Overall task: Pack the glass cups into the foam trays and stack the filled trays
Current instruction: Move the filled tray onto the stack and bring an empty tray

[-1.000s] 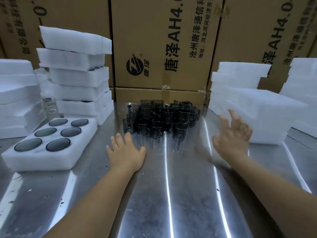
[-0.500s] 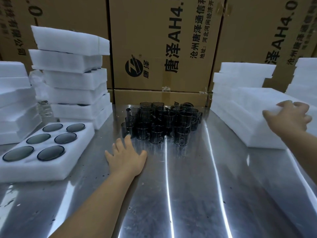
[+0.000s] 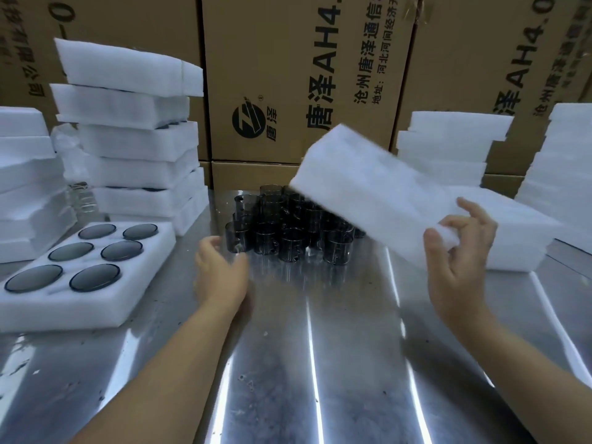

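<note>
A cluster of dark smoky glass cups [image 3: 282, 225] stands at the middle back of the steel table [image 3: 320, 363]. My right hand [image 3: 458, 261] grips the near edge of a blank white foam tray [image 3: 378, 187], held tilted in the air over the right side of the cups. My left hand [image 3: 221, 270] hovers with curled, empty fingers just in front of the nearest cups. On the left lies a filled foam tray [image 3: 80, 274] with several cups seated in its round holes. Behind it rises a stack of filled trays [image 3: 134, 136].
More white foam stacks stand at the far left [image 3: 22, 174], at the right [image 3: 448, 145] and at the far right edge [image 3: 563, 168]. Brown cardboard boxes [image 3: 301, 75] wall off the back of the table. Bare steel lies in front of me.
My right hand has pulled a foam tray off the right pile and swung it up and left over the cups. My left hand has lifted and curled toward the cups.
</note>
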